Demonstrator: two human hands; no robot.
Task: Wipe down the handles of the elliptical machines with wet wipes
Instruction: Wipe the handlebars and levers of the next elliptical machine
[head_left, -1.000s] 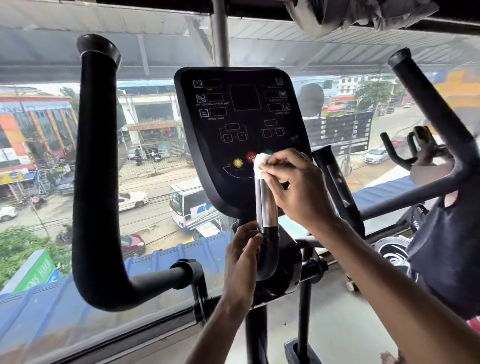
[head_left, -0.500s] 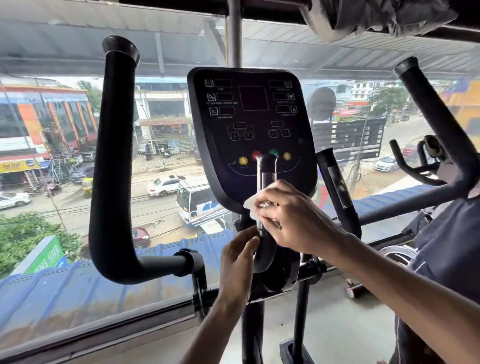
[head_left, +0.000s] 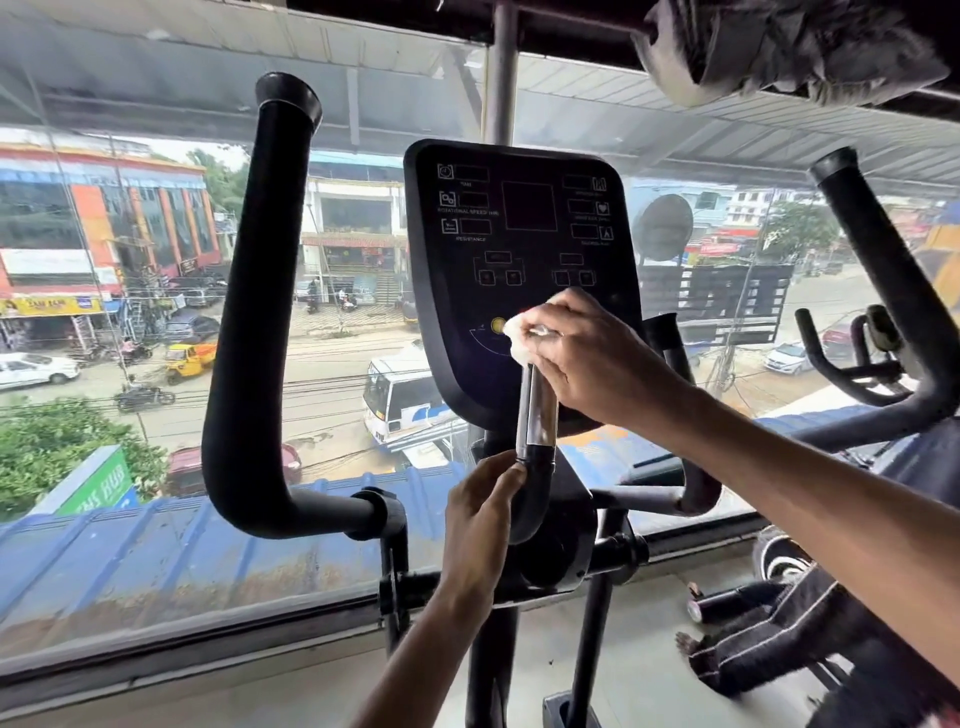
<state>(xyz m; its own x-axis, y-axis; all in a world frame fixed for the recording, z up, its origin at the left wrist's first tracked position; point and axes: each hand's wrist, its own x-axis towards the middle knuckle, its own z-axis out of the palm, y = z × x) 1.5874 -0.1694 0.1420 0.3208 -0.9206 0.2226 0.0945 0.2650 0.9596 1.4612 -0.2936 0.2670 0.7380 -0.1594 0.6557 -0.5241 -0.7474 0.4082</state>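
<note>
An elliptical machine faces a window. Its short inner handle has a shiny metal sensor section standing upright in front of the black console. My right hand grips a white wet wipe around the top end of that handle. My left hand holds the black bend of the same handle just below the metal part, fingers curled round it. The tall black left handle rises at the left, and the right one slants up at the right.
A second inner handle stands behind my right forearm. Another machine's handlebars sit at the far right. A person's striped trouser legs lie on the floor at lower right. The window is directly behind the machine.
My right hand slid the wipe down the metal handle to its lower part, then back up to the top end. My left hand kept its hold on the bend.
</note>
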